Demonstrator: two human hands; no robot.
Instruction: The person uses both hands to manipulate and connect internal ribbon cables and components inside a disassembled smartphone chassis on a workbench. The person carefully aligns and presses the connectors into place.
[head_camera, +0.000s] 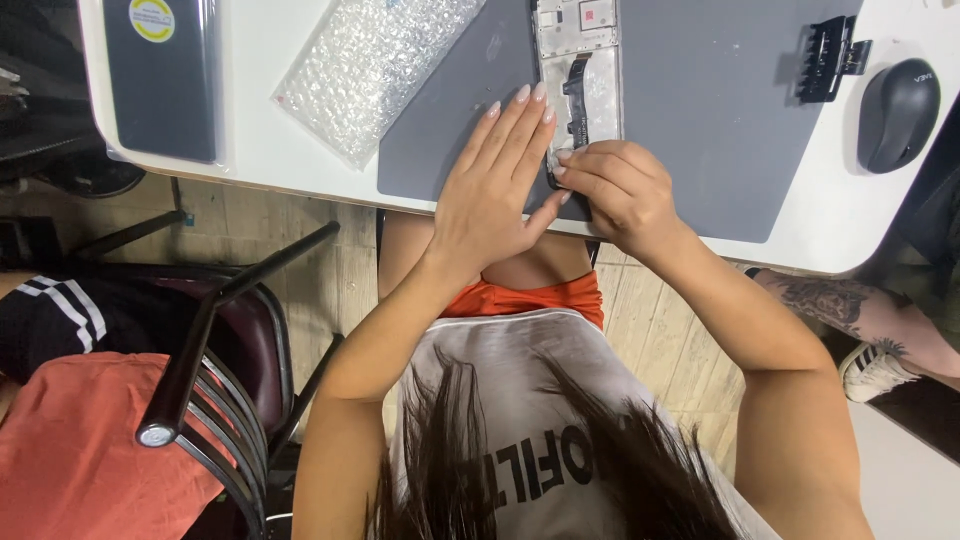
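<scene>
Phone frame (585, 70), opened up, lies on the grey mat (720, 120) near the surface's (250, 130) front edge. Left hand (495, 185) rests flat with fingers extended, pinning it; right hand (615, 190) has fingers pinched at its lower end. I'd keep that flat pressure steady and pick gently, since the black strip (577, 95) looks fragile.

A white table (260, 140) with a rounded edge stands over a floor (680, 330) of pale wooden boards. On the table lies a grey mat (720, 110). Left of it is a dark chair (235, 350) with a black metal frame. The light is even and bright.
</scene>
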